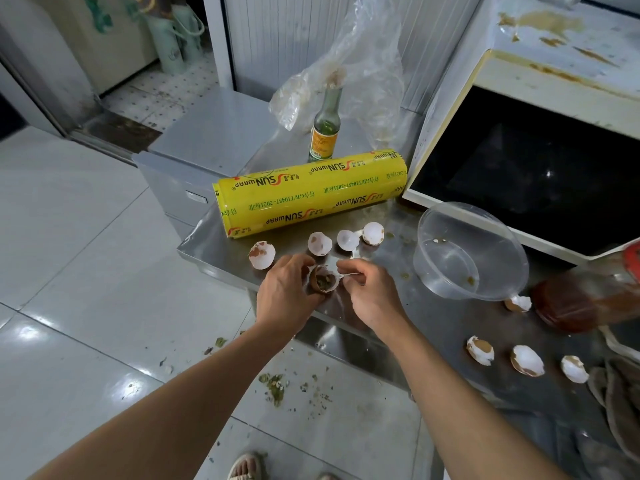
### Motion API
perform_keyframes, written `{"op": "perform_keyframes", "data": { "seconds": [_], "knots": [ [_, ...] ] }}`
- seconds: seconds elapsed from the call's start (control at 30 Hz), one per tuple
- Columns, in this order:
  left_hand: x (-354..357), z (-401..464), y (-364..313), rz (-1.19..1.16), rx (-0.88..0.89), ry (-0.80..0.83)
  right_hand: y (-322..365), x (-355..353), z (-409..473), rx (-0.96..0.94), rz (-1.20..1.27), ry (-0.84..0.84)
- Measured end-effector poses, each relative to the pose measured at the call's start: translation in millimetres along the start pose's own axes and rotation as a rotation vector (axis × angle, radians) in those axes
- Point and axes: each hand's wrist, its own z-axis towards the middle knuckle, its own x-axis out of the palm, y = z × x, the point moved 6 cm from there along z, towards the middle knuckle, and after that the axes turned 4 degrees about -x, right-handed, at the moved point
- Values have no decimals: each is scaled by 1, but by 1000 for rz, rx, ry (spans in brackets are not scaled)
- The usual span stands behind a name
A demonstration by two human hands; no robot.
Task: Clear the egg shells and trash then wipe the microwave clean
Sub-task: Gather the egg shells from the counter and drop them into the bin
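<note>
Brittle egg shell (323, 279) cupped in left hand (284, 292), crushes easy; right hand (372, 292) pinching white scrap (348, 271), grip rims gently.

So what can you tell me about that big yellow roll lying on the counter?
The yellow roll looks like a large tube of cling film in a glossy printed wrapper, with red and green lettering reading "SUN WRAP". It lies on its side, slanting across the steel counter near its far left corner, its right end close to the open microwave. A green glass bottle stands just behind it, and four empty egg shells sit in front. Neither hand touches it.
</note>
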Motion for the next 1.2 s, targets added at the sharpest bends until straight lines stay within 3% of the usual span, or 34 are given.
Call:
{"op": "perform_keyframes", "data": {
  "seconds": [0.7, 1.03, 1.2],
  "knots": [
    [-1, -2, -5, -3, 20, 5, 6, 2, -1, -32, 72, 1],
    [-63, 5, 17, -46, 70, -185, 31, -3, -9, 14, 123, -106],
    [-67, 18, 29, -65, 72, -183, 33, -1, -12, -4, 108, -145]
  ]
}}
